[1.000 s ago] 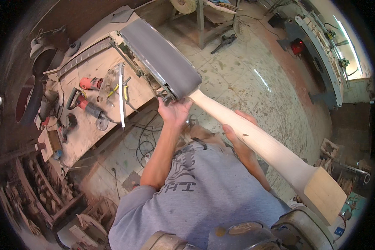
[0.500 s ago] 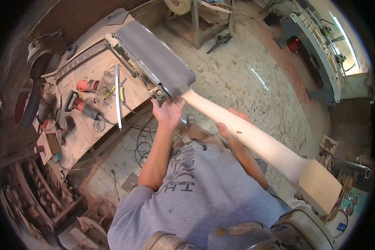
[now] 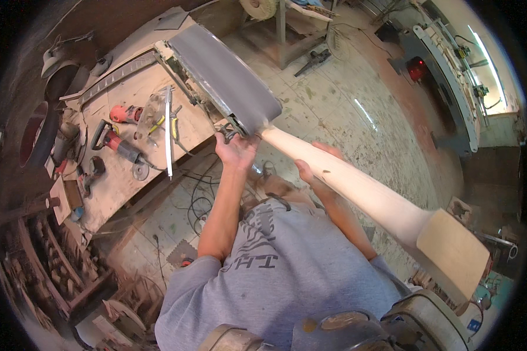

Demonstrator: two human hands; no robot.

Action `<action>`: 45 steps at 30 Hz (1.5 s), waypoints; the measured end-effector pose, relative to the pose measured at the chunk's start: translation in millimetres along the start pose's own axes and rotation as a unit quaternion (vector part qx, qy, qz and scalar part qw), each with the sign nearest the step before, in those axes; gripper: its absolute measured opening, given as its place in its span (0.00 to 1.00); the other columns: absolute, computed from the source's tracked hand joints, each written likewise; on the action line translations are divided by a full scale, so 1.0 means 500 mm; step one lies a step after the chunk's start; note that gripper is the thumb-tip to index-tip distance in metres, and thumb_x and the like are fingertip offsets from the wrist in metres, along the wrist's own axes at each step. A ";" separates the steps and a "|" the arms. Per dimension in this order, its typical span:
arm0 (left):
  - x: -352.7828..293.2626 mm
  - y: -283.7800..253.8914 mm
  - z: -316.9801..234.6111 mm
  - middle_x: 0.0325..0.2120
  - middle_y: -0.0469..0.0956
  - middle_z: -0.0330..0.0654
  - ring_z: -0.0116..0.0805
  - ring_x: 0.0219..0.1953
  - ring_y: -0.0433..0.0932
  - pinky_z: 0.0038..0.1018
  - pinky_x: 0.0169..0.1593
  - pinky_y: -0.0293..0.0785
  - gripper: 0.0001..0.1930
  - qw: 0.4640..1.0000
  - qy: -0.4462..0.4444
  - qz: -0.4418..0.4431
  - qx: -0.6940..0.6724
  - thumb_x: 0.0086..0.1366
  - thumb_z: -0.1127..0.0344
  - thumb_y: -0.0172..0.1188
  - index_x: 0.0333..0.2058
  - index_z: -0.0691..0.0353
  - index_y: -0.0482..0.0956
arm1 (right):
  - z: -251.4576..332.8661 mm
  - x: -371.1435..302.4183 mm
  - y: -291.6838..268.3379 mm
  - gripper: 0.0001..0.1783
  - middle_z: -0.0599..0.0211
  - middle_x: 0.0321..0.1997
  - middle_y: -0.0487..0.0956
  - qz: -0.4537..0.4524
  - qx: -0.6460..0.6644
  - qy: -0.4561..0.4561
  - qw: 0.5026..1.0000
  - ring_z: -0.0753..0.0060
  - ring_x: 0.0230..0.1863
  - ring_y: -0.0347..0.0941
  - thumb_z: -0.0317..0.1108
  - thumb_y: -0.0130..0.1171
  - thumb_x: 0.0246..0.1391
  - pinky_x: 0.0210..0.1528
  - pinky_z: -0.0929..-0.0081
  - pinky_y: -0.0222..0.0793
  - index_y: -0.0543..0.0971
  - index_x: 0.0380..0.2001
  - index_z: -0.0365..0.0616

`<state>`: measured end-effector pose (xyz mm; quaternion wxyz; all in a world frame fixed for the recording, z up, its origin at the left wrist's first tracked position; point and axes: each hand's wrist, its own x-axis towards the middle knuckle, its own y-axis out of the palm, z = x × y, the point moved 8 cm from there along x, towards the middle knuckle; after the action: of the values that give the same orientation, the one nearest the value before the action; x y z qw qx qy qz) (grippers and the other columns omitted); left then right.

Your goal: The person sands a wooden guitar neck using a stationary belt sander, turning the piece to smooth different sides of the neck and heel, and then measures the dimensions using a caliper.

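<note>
A long pale wooden leg [image 3: 369,190] with a wide squared block at its lower right end slants across in front of me. Its narrow end touches the rounded end of a grey-belted belt sander [image 3: 225,73]. My right hand [image 3: 317,165] is closed round the shaft near a dark knot, thumb on the near side and fingers on the far side. My left hand [image 3: 237,152] is palm up at the narrow end, just below the sander's roller. Its thumb stands apart, and its fingertips are partly hidden against the wood and the sander frame.
The workbench [image 3: 114,199] at left carries a red angle grinder [image 3: 120,146], another red power tool [image 3: 126,113], a metal caliper [image 3: 168,131] and yellow-handled pliers [image 3: 156,124]. Cables [image 3: 199,199] lie on the floor below. A large machine [image 3: 439,82] stands at far right.
The wooden leg appears slightly rolled and shifted, its knot now farther up and left. Its block end has risen a little. My right hand has moved slightly up and left with it.
</note>
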<state>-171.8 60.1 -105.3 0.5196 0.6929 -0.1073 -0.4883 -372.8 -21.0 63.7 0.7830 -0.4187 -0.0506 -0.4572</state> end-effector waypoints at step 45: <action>0.011 -0.021 0.006 0.63 0.69 0.57 0.56 0.63 0.72 0.54 0.66 0.70 0.35 0.999 0.017 -0.002 -0.035 0.77 0.40 0.40 0.62 0.70 0.66 | 0.013 0.020 -0.010 0.35 0.60 0.41 0.83 -0.008 0.003 -0.039 0.999 0.68 0.39 0.81 0.45 0.81 0.46 0.43 0.73 0.79 0.77 0.50 0.36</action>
<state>-175.4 59.2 -116.8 0.5440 0.6828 -0.0799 -0.4811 -369.0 -24.5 75.7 0.7781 -0.4333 -0.0860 -0.4466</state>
